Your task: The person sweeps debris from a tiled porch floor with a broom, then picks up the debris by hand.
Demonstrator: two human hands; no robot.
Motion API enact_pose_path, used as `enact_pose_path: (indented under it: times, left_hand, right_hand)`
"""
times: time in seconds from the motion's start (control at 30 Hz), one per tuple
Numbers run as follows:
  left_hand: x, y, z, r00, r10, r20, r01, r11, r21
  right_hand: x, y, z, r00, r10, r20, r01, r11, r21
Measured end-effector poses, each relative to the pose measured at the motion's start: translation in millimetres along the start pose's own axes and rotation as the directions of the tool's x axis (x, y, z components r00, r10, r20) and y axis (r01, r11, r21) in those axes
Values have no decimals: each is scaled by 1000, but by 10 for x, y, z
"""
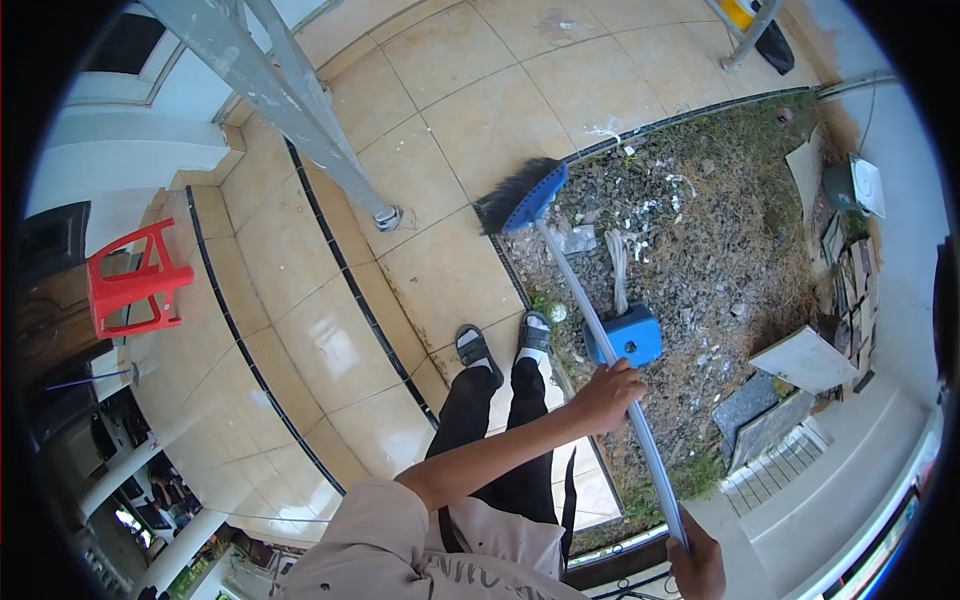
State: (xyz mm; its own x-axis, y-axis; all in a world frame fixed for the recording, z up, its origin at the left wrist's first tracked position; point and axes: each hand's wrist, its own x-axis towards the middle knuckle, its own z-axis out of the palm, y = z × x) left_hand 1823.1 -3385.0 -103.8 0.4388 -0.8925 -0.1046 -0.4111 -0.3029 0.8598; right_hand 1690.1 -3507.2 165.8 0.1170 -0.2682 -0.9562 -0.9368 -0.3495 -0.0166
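Note:
A broom crosses the view, with a silvery handle [585,300], a blue head [538,198] and dark bristles [505,195]. The bristles lie over the beige tiles at the edge of the gravel bed. My left hand [605,398] is wrapped around the middle of the handle, its arm reaching across my body. Lower down, my right hand [697,560] grips the handle near its end. Just behind the handle, on the gravel, sits a blue plastic piece [635,338] with a hole in it. Pale strands [618,270] lie beside that piece.
A scuffed metal post [340,150] stands on the tiled floor [470,120]. Dark-edged steps [320,215] run along the left, with a red plastic stool [140,280] beyond. White debris dots the gravel bed [700,230]. Loose slabs [805,358] and a bin [855,187] line the right wall.

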Motion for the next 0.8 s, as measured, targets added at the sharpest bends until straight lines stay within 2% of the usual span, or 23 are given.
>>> enact_pose_path:
  times: [0.03,0.07,0.13,0.17,0.2,0.23,0.27,0.33,0.37,0.4,0.43,0.47,0.5,0.53,0.57,0.6,0.67,0.73,0.8]
  left_hand:
    - [-94,-247,-148,999,-34,-37,36,998,61]
    - [-187,-606,-289,995,-65,-75,73,990,120]
    - [-334,-1357,-760,988,-91,-128,118,968,224]
    - [-404,-1756,-1015,981,-62,-183,107,963,247]
    - [-476,-2167,-1249,979,-111,-172,157,947,279]
    - [-567,-2584,-1425,970,-97,-224,171,927,335]
    - [-651,-2883,-1602,956,-225,-189,281,885,372]
    - [-748,-3246,-1677,956,-207,-209,279,864,418]
    - [-710,-3275,-1557,966,-192,-174,247,889,385]
    - [-646,-3081,-1415,973,-186,-134,222,913,344]
    - [-577,-2864,-1270,979,-178,-101,201,931,304]
    - [-487,-2546,-972,984,-162,-72,175,953,247]
    - [-394,-2220,-643,996,-50,-70,61,986,158]
    - [-284,-1796,-358,997,-5,-80,8,999,44]
    - [-184,-1354,-120,999,-2,-50,4,1000,27]
    - [-107,-972,161,994,-25,-107,18,998,-64]
    - [-21,-152,200,997,-9,-71,-1,991,-136]
    - [-104,381,249,983,29,-182,-69,973,-219]
    - [-296,648,200,991,17,-130,-44,976,-212]
  right_hand:
    - [332,138,219,981,-182,-72,193,958,212]
    - [621,-51,380,920,-364,-145,385,908,164]
    - [1196,-662,649,848,-519,-107,528,843,104]
    - [1557,-951,882,745,-648,-157,666,735,129]
    - [1780,-1359,1018,769,-636,-70,638,753,161]
    - [2044,-1704,1242,740,-669,-74,673,734,90]
    - [2216,-2031,1429,712,-697,-85,703,707,81]
    - [2360,-2406,1618,813,-582,-25,582,813,0]
    - [2361,-2297,1568,770,-633,-84,633,774,-29]
    - [2291,-2090,1483,726,-675,-131,674,736,-60]
    - [2141,-1809,1303,780,-614,-116,614,788,-43]
    - [1946,-1485,1116,794,-597,-111,594,802,-64]
    - [1655,-1165,914,828,-547,-123,538,837,-103]
    - [1389,-808,747,808,-567,-158,537,820,-199]
    - [953,-666,530,855,-485,-183,429,860,-277]
    - [591,-521,364,874,-432,-220,372,889,-269]
    - [-140,-479,101,945,-244,-217,155,920,-361]
    - [-631,-310,101,884,-340,-320,158,862,-481]
    - [-891,-210,132,883,-352,-310,203,883,-424]
